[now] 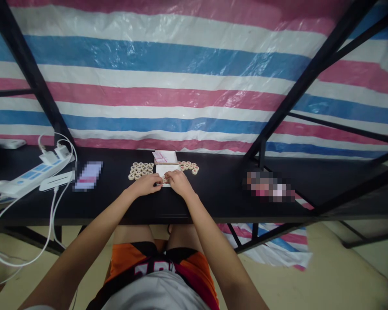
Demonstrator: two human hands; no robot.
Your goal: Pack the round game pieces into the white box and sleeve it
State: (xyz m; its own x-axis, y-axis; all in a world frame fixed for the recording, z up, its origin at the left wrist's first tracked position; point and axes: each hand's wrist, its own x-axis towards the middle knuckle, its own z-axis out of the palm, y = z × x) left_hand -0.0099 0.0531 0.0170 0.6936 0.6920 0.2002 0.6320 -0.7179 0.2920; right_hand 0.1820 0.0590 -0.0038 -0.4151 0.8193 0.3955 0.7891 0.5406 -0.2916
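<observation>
A small white open box (171, 168) stands on the black table in front of me, with a few round xiangqi pieces in its near end. My left hand (146, 184) is closed at the box's near left corner, fingers and thumb curled against its edge. Over the near right part of the box is my right hand (180, 182), its bent fingers closed on a xiangqi piece (166, 179) that they partly hide. Left of the box, pale pieces with dark marks (140, 169) lie in rows. Pieces with red marks (189, 165) are grouped at its right.
The box's raised lid (166, 157) has a pink-and-white paper on it. A blurred phone (89, 175), a white power strip (32, 175) and looping cables lie to the left. At right are blurred items (268, 186) and black frame bars (287, 94); striped sheeting (161, 77) hangs behind.
</observation>
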